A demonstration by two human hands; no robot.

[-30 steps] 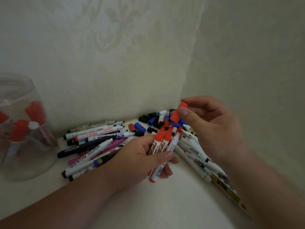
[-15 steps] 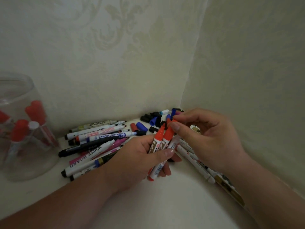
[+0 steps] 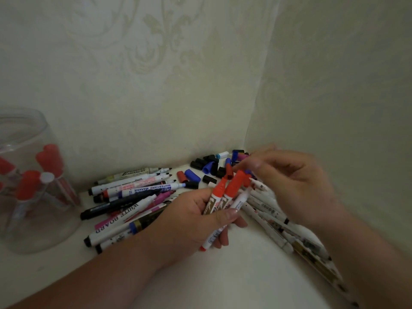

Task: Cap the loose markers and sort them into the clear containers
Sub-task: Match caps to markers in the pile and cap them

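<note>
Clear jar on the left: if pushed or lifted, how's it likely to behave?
The jar probably feels light: its clear wall looks thin and only a few red-capped markers stand inside. Its smooth, rounded side may be slippery to grip. The markers lean loosely, so they would likely shift and rattle when it moves.

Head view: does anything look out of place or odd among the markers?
Nothing spilled or damaged. The left hand grips three markers; the rightmost marker is uncapped, bare white tip, beside two red-topped ones. In the clear container, one white end stands among red caps.
</note>
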